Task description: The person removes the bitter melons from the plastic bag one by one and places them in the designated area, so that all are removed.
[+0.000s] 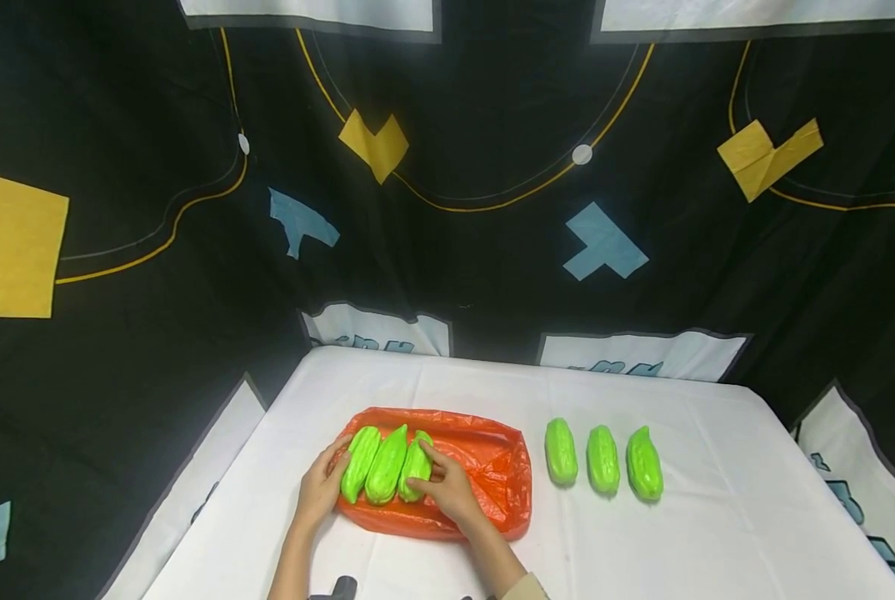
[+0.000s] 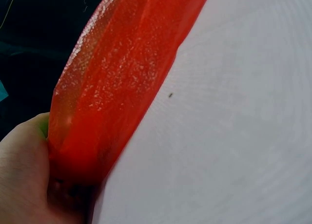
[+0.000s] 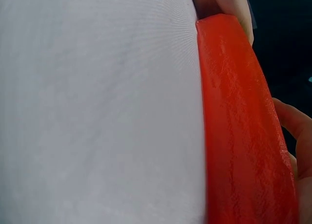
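Three green ribbed gourds, like bitter melons, lie side by side in the left half of a tray covered in red plastic (image 1: pixel 492 483). My right hand (image 1: pixel 447 490) reaches over the tray and pinches the rightmost gourd (image 1: pixel 415 468) between thumb and fingers. At the tray's left end, my left hand (image 1: pixel 320 482) lies against the rim, its fingertips at the leftmost gourd (image 1: pixel 361 463). The middle gourd (image 1: pixel 387 465) sits between these two. In the left wrist view the left hand (image 2: pixel 24 168) meets the tray's end wall, with a sliver of green behind the thumb.
Right of the tray, three more green gourds (image 1: pixel 603 460) stand in a row on the white-covered table (image 1: pixel 717 533). A dark curtain (image 1: pixel 462 275) with yellow and blue patches hangs behind. A dark grey object (image 1: pixel 342 588) shows at the bottom edge by the left forearm.
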Motion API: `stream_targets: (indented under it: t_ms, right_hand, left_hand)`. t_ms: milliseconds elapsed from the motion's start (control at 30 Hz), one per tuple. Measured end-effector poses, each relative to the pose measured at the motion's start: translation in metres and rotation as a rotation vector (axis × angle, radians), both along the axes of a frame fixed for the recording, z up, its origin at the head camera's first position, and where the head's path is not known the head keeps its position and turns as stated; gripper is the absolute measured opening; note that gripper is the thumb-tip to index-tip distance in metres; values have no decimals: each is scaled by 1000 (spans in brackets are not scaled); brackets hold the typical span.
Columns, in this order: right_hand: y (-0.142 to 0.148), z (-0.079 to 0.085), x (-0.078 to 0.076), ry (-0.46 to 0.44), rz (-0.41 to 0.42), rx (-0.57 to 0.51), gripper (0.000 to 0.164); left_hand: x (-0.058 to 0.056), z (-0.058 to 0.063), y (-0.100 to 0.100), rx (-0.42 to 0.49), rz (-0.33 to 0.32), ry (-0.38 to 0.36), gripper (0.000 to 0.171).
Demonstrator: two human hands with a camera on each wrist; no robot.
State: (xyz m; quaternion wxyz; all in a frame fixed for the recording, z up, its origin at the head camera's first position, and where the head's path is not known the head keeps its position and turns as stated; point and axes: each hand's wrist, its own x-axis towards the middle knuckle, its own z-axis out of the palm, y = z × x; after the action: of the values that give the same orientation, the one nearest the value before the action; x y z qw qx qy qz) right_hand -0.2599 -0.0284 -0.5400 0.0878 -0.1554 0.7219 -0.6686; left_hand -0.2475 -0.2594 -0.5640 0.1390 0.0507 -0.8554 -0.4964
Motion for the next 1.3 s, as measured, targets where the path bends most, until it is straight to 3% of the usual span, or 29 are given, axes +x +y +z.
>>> stream_targets:
  t_ms: [467,733,900,1067,1300]
  right_hand:
    - [21,-6,-5,-60,8,-38,66]
    - [45,2,1,-136,-12,-83,65]
    - [66,15,7,-120,-12,-139,66]
    - [88,28,12,-105,-61,-159,65]
    - [124,38,33,-121,-189,-68,66]
  left_hand:
    - [0,1,3,-2,-2,6,40]
    - [0,-2,2,0,5,19,38]
    - [-1,-3,1,-6,-3,33,37]
    - [-1,-2,1,-3,-3,18,39]
    - [0,-3,0,4,2,25,38]
